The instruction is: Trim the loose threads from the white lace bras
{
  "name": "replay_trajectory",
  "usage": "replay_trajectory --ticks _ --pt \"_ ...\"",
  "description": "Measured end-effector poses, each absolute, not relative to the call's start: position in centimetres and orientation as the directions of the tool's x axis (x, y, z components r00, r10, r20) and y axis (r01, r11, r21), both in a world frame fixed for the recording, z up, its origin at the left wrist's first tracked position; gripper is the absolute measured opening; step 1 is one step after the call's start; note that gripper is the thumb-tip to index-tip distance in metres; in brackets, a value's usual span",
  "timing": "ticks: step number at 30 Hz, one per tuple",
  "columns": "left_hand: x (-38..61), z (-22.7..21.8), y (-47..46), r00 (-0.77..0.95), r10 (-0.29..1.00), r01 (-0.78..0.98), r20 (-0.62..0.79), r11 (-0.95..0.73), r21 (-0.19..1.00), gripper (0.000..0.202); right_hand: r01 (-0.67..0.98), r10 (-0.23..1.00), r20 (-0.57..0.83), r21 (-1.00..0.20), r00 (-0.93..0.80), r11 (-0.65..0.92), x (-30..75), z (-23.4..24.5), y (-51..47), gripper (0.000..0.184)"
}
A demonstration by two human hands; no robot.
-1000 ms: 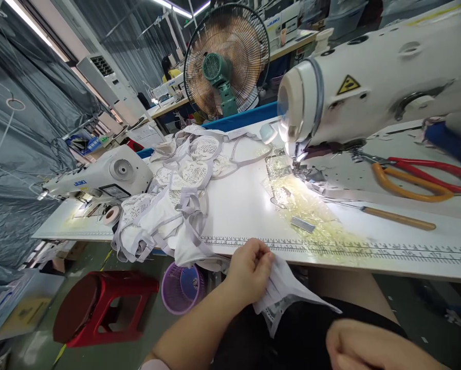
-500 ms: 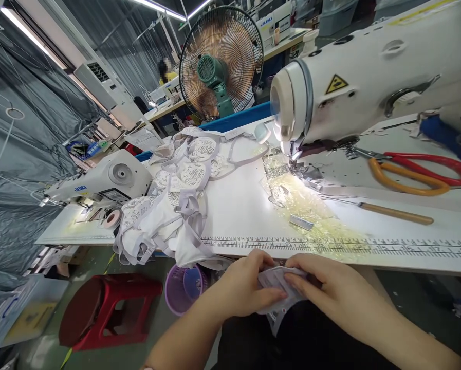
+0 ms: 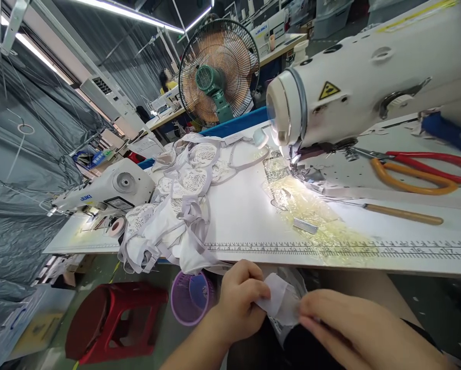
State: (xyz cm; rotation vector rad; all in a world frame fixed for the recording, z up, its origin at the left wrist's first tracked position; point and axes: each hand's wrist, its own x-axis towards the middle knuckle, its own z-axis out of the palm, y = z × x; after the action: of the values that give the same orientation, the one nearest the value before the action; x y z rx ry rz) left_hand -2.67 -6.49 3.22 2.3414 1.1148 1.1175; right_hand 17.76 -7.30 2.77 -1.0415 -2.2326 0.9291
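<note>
Below the table's front edge, my left hand (image 3: 240,300) and my right hand (image 3: 344,329) both pinch a small white fabric piece (image 3: 278,303) over my lap. The left hand's fingers curl round its left side. My right hand's fingertips press on its right side. A heap of white lace garments with grey straps (image 3: 172,210) lies on the white sewing table (image 3: 245,216) to the left, partly hanging over the edge. The white sewing machine (image 3: 369,87) stands at the right, its lamp lighting the needle area (image 3: 299,169).
Red and orange scissors (image 3: 419,172) and a wooden-handled tool (image 3: 403,215) lie right of the needle. A ruler strip (image 3: 330,249) runs along the table's edge. A purple basket (image 3: 191,298) and red stool (image 3: 114,318) stand on the floor. A fan (image 3: 218,72) and second machine (image 3: 107,187) sit beyond.
My right hand came up from my lap to join the left hand on the fabric piece. Both hands have since shifted slightly lower and the piece is pulled flatter between them.
</note>
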Motion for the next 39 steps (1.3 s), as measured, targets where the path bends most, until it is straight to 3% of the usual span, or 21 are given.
replay_trajectory --ticks 7,16,21,26,33,36,39 --pt "-2.5 3.7 -6.9 0.421 0.733 0.534 0.534 -0.676 0.508 0.015 0.461 0.927 -0.018 -0.871 -0.375 0.169 16.1 3.6 -5.2 0.009" --pt "-2.4 3.1 -7.0 0.427 0.748 0.517 0.508 -0.663 0.542 0.014 0.258 0.885 -0.104 -0.966 -0.454 0.019 15.3 3.7 -5.4 0.013" --pt "-2.5 2.7 -7.1 0.44 0.748 0.523 0.496 -0.663 0.535 0.014 0.279 0.882 -0.136 -0.96 -0.45 -0.006 15.3 3.7 -5.4 0.007" --pt "-2.6 2.5 -7.1 0.437 0.754 0.538 0.49 -0.656 0.529 0.013 0.164 0.849 -0.155 -0.983 -0.505 -0.082 15.4 3.2 -5.5 0.016" --pt "-2.2 2.6 -7.0 0.451 0.748 0.537 0.487 -0.663 0.522 0.013 0.254 0.882 -0.116 -0.967 -0.456 0.004 15.8 2.3 -5.7 0.012" --pt "-2.0 2.5 -6.8 0.444 0.727 0.512 0.523 -0.685 0.518 0.013 0.352 0.91 0.032 -0.916 -0.413 0.192 16.4 1.7 -5.8 0.018" --pt "-2.0 2.4 -6.6 0.431 0.721 0.476 0.542 -0.692 0.542 0.016 0.428 0.859 0.231 -0.789 -0.457 0.44 16.8 1.5 -6.1 0.019"
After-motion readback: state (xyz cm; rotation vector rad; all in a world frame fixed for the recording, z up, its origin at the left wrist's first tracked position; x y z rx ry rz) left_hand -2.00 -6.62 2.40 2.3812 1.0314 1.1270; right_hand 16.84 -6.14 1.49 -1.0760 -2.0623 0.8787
